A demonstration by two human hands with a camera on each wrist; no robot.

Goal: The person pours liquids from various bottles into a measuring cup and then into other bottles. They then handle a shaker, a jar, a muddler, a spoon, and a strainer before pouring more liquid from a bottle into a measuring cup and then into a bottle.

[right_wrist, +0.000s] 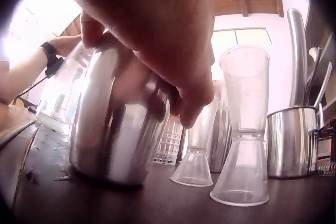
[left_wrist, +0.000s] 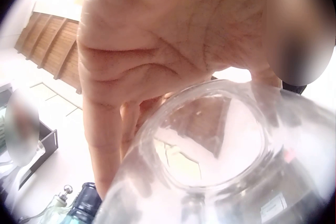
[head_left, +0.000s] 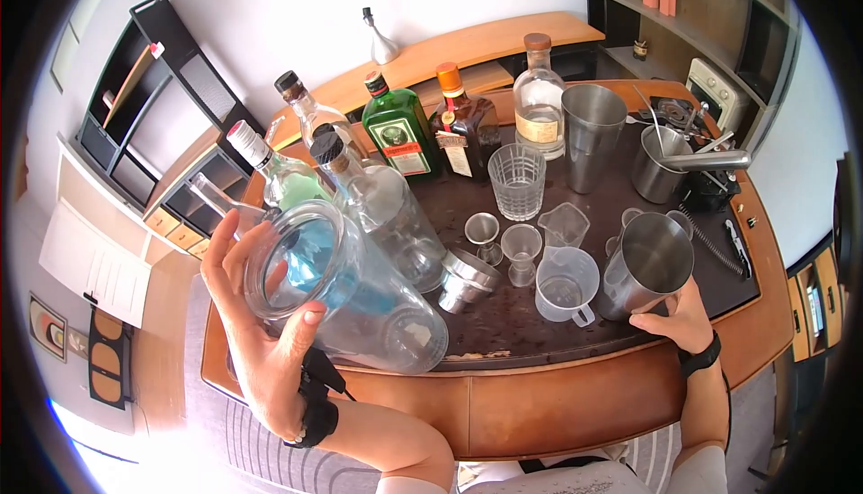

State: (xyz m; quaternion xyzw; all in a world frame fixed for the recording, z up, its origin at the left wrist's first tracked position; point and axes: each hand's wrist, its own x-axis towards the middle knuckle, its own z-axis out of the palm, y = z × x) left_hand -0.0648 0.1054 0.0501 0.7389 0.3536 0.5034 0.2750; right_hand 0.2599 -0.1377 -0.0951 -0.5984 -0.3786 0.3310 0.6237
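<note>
My left hand (head_left: pixel 270 364) holds a large clear shaker-like vessel (head_left: pixel 395 328) near its rim, thumb on one side and fingers on the other. This vessel leans steeply, its mouth towards my palm and its base low at the right; blue shows through its wall. In the left wrist view its thick round rim is just under the palm. At the right, my right hand (head_left: pixel 688 319) grips a steel shaker tin (head_left: pixel 649 256) round its side. The tin stands at the tabletop, slightly tilted. Beside it are a clear measuring cup (head_left: pixel 566 287) and a clear double jigger (right_wrist: pixel 241 166).
Liquor bottles crowd the back left, including a green bottle (head_left: pixel 400 134). A steel shaker top (head_left: pixel 466 280) lies between the vessel and a small metal jigger (head_left: pixel 484 235). Behind stand a cut-glass tumbler (head_left: pixel 517 184), a tall tin (head_left: pixel 591 134) and a steel tool cup (head_left: pixel 658 175).
</note>
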